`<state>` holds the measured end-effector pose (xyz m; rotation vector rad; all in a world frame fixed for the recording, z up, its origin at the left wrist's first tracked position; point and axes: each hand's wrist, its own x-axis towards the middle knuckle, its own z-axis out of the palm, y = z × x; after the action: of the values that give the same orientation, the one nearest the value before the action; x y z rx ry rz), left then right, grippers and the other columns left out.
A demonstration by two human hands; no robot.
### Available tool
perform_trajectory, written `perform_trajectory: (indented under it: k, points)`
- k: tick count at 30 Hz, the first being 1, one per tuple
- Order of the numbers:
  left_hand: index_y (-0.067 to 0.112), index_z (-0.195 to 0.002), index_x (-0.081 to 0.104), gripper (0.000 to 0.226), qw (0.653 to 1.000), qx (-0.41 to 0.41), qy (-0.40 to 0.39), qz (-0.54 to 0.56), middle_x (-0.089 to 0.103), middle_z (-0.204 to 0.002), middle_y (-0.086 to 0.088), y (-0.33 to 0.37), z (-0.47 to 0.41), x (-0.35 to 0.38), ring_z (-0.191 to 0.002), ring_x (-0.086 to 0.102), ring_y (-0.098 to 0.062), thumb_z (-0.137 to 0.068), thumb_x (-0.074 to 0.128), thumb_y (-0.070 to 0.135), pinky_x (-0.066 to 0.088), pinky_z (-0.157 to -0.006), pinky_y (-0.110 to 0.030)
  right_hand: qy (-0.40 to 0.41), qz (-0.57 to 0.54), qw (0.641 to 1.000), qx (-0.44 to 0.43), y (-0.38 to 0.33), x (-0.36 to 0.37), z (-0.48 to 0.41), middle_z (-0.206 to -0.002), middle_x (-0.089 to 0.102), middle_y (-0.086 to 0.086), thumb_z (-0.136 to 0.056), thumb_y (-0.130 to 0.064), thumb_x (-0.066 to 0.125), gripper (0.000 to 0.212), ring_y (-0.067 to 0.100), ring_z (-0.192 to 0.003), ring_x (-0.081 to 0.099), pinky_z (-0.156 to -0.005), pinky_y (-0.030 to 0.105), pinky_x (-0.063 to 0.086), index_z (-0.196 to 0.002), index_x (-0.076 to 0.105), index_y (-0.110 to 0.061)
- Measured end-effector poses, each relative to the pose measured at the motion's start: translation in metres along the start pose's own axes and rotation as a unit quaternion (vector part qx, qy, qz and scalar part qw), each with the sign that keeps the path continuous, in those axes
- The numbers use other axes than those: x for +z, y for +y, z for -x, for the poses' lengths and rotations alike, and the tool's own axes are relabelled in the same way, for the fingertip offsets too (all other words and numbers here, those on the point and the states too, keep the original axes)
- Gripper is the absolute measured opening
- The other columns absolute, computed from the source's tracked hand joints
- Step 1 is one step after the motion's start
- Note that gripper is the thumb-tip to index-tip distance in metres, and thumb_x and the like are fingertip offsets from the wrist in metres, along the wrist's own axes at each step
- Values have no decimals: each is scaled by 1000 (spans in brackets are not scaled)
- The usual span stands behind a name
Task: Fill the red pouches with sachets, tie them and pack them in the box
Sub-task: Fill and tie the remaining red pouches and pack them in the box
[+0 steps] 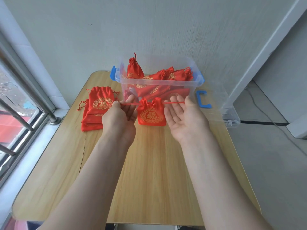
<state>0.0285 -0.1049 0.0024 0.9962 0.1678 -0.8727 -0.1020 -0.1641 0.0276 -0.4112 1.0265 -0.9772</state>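
A red pouch [151,114] with a gold emblem hangs between my hands just above the wooden table [149,163], its mouth gathered tight. My left hand [119,113] pinches the left drawstring [131,104] and pulls it outward. My right hand [184,117] faces palm up with spread fingers, the right drawstring [174,102] running to its fingertips. Behind the pouch stands a clear plastic box [159,80] with blue latches, holding several tied red pouches [162,75]. A stack of flat red pouches [98,107] lies at the left of the table. No sachets are visible.
The box's clear lid [229,112] with a blue latch [203,101] lies to the right, overhanging the table edge. A window with metal bars [25,103] runs along the left. A grey wall stands right behind the box.
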Motion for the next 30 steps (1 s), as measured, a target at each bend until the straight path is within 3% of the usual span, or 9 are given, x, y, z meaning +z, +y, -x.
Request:
perform_trajectory:
  k: [3, 7, 10, 14, 17, 20, 24, 27, 30]
  points:
    - [12, -89, 54, 33, 998, -15, -2, 55, 82, -87, -7, 1, 1, 1, -78, 80, -21, -116, 38, 20, 64, -84, -37, 12, -9, 1000, 11, 2, 1, 4, -72, 79, -3, -112, -37, 53, 34, 17, -75, 81, -63, 27, 64, -98, 71, -11]
    - [10, -84, 52, 35, 995, -12, 2, 103, 57, -57, -2, 7, -1, -1, -52, 66, -19, -115, 37, 12, 66, -71, -41, 36, -2, 999, 23, 2, -1, 4, -63, 75, -5, -113, -32, 52, 31, 13, -65, 79, -49, 19, 55, -94, 68, -13]
    - [11, -82, 50, 35, 994, -19, 7, 110, 45, -58, 0, 10, -3, -4, -46, 45, -16, -115, 37, 12, 62, -62, -35, 60, 8, 998, 28, 1, -3, 1, -62, 73, -6, -113, -31, 51, 30, 12, -62, 78, -43, 16, 44, -95, 68, -14]
    - [15, -87, 48, 30, 998, -10, 12, 63, 39, -62, 2, 11, -5, -5, -47, 36, -14, -114, 35, 14, 52, -52, -27, 81, 16, 996, 17, 5, -4, 0, -62, 70, -7, -112, -30, 53, 30, 9, -55, 74, -42, 16, 37, -91, 68, -15]
    - [17, -90, 49, 25, 999, 31, -23, -36, 41, -63, 4, 9, -2, -6, -47, 36, -11, -114, 41, 21, 47, -49, -24, 59, 66, 996, 4, 10, -3, -4, -53, 62, -11, -110, -33, 59, 30, 1, -42, 59, -37, 16, 31, -89, 71, -16]
    - [18, -97, 64, 21, 979, 54, -95, -173, 40, -61, 7, 9, 4, -7, -47, 34, -9, -111, 53, 28, 41, -47, -22, -11, 134, 991, 21, 12, 1, -5, -52, 54, -13, -106, -40, 65, 31, 0, -37, 45, -35, 17, 27, -97, 79, -14]
    - [14, -104, 78, 26, 931, 5, -178, -319, 45, -64, 6, 7, 7, -11, -51, 33, -9, -108, 61, 33, 33, -47, -23, -73, 257, 963, -22, 14, 5, -6, -63, 65, -8, -104, -39, 69, 30, 4, -47, 55, -41, 19, 37, -100, 82, -13]
    - [11, -101, 79, 25, 896, 1, -209, -391, 51, -70, 0, 3, 4, -14, -55, 35, -11, -109, 61, 25, 35, -51, -25, -107, 308, 944, -49, 15, 6, -8, -73, 72, 0, -102, -24, 71, 20, 9, -55, 62, -48, 23, 50, -98, 80, -6]
    - [7, -103, 75, 24, 888, 13, -209, -410, 57, -74, -4, 0, 1, -15, -57, 42, -13, -110, 53, 11, 39, -57, -30, -121, 325, 936, -57, 15, 6, -12, -76, 71, 6, -97, -8, 70, 13, 13, -60, 66, -57, 25, 56, -99, 77, 2]
